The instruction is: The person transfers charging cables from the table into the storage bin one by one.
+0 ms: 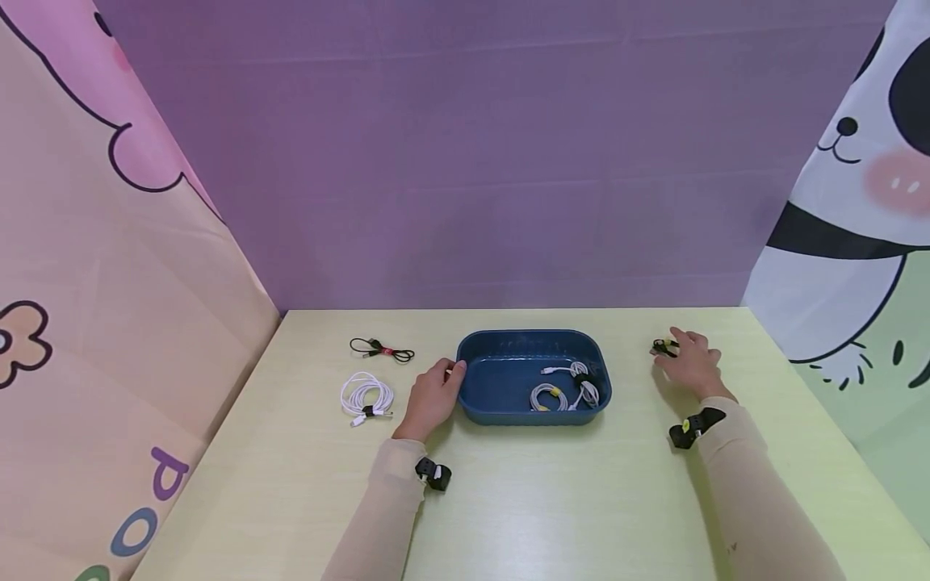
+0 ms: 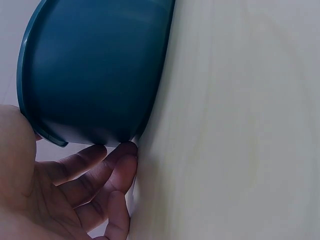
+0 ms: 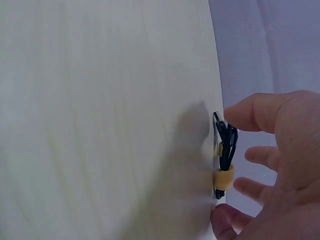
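Note:
A blue plastic bin (image 1: pixel 534 419) sits mid-table, also filling the upper left of the left wrist view. My left hand (image 1: pixel 429 399) grips its left end, thumb at the rim and fingertips (image 2: pixel 129 148) against the outer wall. To the right, my right hand (image 1: pixel 693 369) reaches over a bundled black cable (image 3: pixel 229 147) with a yellow tie (image 3: pixel 224 179). Its thumb (image 3: pixel 242 114) is close beside the top of the bundle, and the other fingers are spread and bent around it. Two white cables, one with a black tie (image 1: pixel 584 381) and one with a yellow tie (image 1: pixel 548 397), lie inside the bin.
Left of the bin lie a black cable with a red tie (image 1: pixel 383 351) and, nearer me, a coiled white cable with a black tie (image 1: pixel 366 397). A purple cloth (image 1: pixel 472 177) hangs behind the pale table (image 1: pixel 552 508), with printed cloths at both sides.

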### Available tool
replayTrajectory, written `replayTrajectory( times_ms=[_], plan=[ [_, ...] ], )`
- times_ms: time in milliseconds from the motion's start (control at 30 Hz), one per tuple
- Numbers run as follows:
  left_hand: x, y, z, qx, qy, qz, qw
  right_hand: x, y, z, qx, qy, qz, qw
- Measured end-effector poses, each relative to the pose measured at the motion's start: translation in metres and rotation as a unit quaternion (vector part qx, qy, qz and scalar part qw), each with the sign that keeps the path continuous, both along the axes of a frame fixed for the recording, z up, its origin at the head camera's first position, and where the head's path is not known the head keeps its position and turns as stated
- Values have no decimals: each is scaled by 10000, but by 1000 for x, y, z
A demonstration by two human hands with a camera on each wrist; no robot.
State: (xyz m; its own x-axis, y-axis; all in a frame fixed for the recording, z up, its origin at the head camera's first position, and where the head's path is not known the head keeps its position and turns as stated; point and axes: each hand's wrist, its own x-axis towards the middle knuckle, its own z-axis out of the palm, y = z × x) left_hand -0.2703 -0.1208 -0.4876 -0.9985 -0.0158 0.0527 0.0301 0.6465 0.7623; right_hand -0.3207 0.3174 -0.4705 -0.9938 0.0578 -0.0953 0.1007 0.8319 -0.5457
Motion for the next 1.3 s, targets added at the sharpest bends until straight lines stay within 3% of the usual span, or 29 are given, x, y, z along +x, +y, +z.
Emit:
replayTrajectory(
  times_ms=[567,1000,1300],
  plan=[
    [1,0,0,13,-37,41,10000,0,7,-7,135,383,-189,9990],
    [0,0,0,2,0,21,10000,1,8,-10,264,202,-120,9994],
    [1,0,-1,-21,5,12,10000,3,7,-12,112,418,-75,9990]
  ],
)
